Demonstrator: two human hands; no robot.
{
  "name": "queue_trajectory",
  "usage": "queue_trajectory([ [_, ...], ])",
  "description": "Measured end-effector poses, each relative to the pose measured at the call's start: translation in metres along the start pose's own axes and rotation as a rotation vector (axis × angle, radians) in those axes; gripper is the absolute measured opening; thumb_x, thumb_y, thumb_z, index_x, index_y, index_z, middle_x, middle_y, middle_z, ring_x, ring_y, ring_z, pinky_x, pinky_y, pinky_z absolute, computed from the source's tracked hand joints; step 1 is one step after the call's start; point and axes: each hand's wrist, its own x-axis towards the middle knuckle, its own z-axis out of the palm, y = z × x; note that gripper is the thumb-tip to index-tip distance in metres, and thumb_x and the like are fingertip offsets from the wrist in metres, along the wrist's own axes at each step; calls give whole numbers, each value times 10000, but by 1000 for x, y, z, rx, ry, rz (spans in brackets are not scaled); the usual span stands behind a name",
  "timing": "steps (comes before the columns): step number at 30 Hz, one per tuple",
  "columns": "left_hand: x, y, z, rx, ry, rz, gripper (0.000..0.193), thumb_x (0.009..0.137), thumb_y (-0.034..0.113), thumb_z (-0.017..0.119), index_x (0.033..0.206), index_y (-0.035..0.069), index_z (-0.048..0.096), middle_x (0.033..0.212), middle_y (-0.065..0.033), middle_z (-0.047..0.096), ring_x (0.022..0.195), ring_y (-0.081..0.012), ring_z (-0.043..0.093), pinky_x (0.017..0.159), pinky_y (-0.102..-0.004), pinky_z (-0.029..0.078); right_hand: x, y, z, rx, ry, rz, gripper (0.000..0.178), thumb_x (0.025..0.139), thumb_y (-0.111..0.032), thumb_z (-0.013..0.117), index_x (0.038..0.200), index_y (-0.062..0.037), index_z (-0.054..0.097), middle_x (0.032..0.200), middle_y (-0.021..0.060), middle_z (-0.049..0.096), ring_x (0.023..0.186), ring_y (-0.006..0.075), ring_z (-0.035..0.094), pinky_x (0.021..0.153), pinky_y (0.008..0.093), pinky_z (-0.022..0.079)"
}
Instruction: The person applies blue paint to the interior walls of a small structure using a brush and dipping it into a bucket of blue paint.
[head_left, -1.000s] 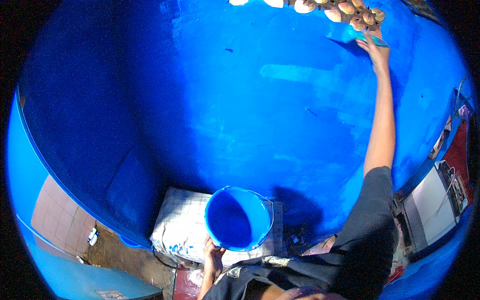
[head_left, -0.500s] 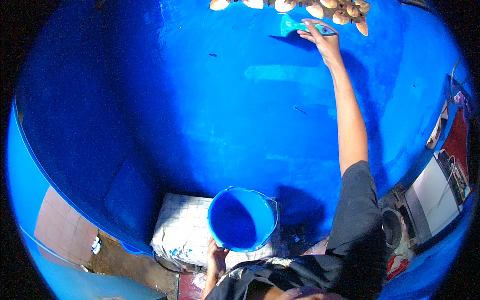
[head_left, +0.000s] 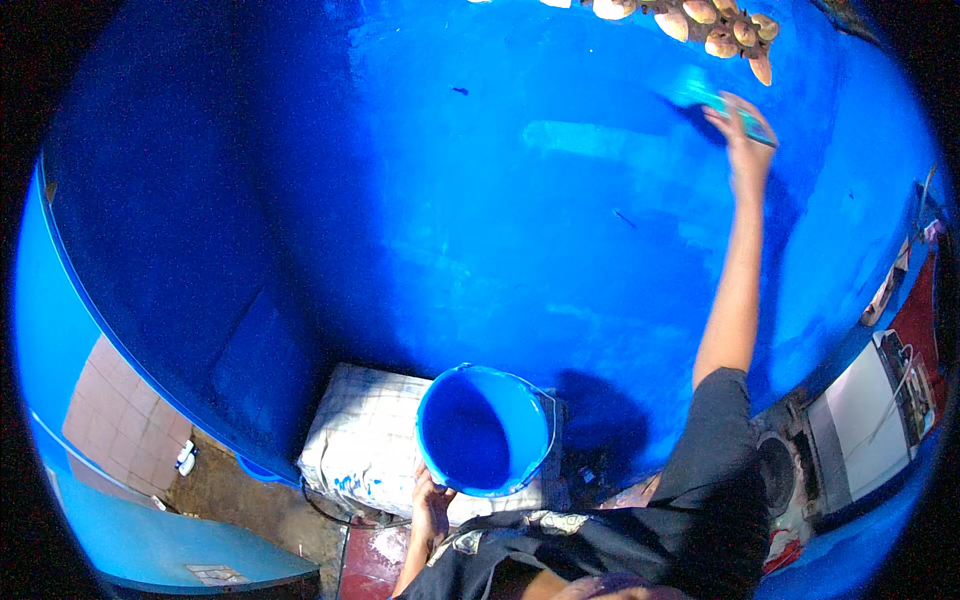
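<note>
The right hand (head_left: 745, 142) is clasping a flat teal paintbrush (head_left: 714, 101) with curled fingers, apparently for control near the bright-blue painted wall (head_left: 480, 220). The left hand (head_left: 430, 500) is gripping a round light-blue bucket (head_left: 526, 410) at its near edge, presumably steadying it. Versus the earlier frame, the brush is sitting lower and farther right.

Light-blue bucket (head_left: 518, 412), turquoise brush (head_left: 706, 97)

Smooth plast. bucket (head_left: 520, 412), wall (head_left: 480, 240) w/ sheen, prob. cloth bundle (head_left: 362, 420)
</note>
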Motion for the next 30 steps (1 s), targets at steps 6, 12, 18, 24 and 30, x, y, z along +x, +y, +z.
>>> queue_trajectory([
  [6,-2,-1,0,-34,0,39,442,930,200,371,1350,63,391,1231,-98,528,1093,-247,550,930,-436,459,-53,15,153,159,-274,-53,189,912,-103,598,1014,49,642,954,124,675,806,210,684,697,296,576],
  [12,-6,5,5,11,31,41,476,898,237,400,1345,71,408,1271,-88,505,1098,-250,546,938,-440,445,-38,50,85,62,-182,-16,191,905,-118,612,1005,40,651,943,130,681,800,202,685,705,298,568],
  [18,-12,19,16,-126,88,-27,566,766,192,444,1324,100,444,1278,-61,499,1110,-236,525,925,-411,431,-28,34,-85,-290,248,-15,177,886,-110,638,973,43,657,950,151,681,791,207,684,701,305,570],
  [24,-16,30,20,-103,150,-68,575,734,159,451,1306,114,463,1252,-51,514,1035,-223,539,907,-400,414,-46,12,-38,-225,160,-141,142,877,-89,629,956,22,667,926,124,685,796,191,675,695,297,557],
  [30,-17,28,17,-127,93,-11,505,824,176,478,1321,126,405,1219,-53,538,1047,-194,571,915,-402,449,-106,24,118,109,-170,30,126,886,-61,625,977,18,664,902,105,686,772,158,678,679,263,553],
])
